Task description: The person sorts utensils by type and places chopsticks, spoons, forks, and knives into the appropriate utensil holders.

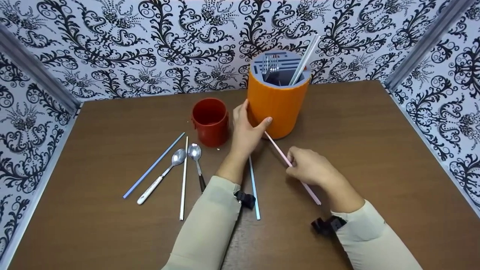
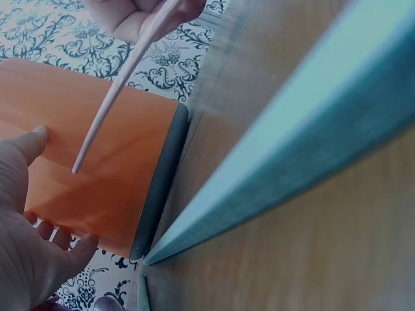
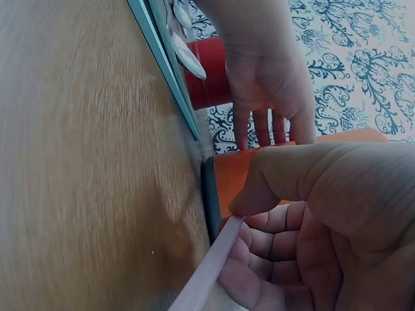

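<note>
My right hand [image 1: 309, 165] pinches a pink chopstick [image 1: 277, 148] between thumb and curled fingers, partway along its length. The chopstick slants over the table, its far end near the base of an orange cutlery holder [image 1: 275, 107]. My left hand [image 1: 245, 131] rests against the holder's left front side, thumb on the front and fingers reaching round the side, as the left wrist view also shows. Forks [image 1: 270, 65] and pale chopsticks [image 1: 305, 60] stand in the holder's grey slotted top [image 1: 258, 60]. A light blue chopstick [image 1: 254, 187] lies beside the left forearm.
A red cup [image 1: 211, 129] stands left of the holder. Before it lie a spoon with a white handle [image 1: 161, 178], a spoon with a dark handle [image 1: 198, 161], a blue chopstick [image 1: 153, 165] and a cream chopstick [image 1: 183, 183]. Patterned walls [image 1: 157, 48] border the table.
</note>
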`<move>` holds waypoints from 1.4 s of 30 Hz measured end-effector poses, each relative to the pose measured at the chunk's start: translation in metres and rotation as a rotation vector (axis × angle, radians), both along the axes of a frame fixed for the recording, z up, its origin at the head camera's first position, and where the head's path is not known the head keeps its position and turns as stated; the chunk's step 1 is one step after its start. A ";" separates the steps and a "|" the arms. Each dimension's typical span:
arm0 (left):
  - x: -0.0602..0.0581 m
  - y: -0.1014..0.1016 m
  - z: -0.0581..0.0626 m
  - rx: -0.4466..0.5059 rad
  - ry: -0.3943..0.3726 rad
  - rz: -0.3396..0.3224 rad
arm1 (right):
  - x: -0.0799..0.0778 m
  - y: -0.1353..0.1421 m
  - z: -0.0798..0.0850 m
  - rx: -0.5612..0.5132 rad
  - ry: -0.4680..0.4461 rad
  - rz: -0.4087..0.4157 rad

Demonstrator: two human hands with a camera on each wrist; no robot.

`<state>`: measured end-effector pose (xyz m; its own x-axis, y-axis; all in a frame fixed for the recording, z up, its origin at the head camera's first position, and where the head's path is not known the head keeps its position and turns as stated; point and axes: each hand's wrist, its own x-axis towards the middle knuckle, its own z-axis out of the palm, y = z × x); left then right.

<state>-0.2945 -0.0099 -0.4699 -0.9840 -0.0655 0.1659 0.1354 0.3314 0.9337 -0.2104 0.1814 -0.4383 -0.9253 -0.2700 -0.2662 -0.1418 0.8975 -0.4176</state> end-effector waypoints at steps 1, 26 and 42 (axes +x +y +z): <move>0.000 0.000 0.000 -0.003 0.003 0.001 | 0.001 0.002 0.001 -0.007 -0.003 -0.005; -0.001 0.000 -0.001 -0.009 0.011 0.005 | -0.002 0.043 0.041 -0.346 0.109 -0.062; -0.002 0.000 -0.002 -0.027 0.052 0.006 | -0.011 0.045 0.071 -0.683 0.191 -0.188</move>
